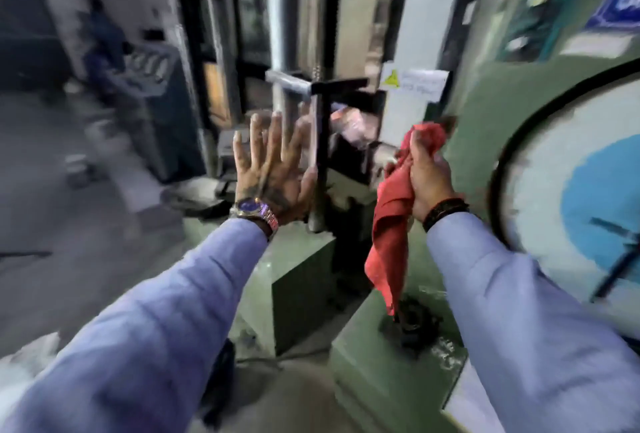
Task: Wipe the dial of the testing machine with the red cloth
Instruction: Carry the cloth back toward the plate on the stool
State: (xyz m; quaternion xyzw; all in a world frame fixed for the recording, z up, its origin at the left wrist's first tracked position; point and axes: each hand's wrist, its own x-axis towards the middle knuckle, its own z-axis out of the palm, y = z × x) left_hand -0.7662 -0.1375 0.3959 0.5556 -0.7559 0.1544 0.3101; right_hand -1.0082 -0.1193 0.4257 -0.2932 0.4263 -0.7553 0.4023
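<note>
My right hand is closed around a red cloth, which hangs down from the fist over the green machine base. The large round dial of the testing machine fills the right side: white face, black rim, blue centre and a dark pointer. The fist is just left of the dial's rim and apart from it. My left hand is raised in the middle of the view with fingers spread, holding nothing, in front of a dark vertical post. The whole frame is motion-blurred.
The green machine body surrounds the dial, with a stepped green base and a black knob below the cloth. Steel columns and a crossbar stand behind my left hand. A person in blue stands far left by another machine.
</note>
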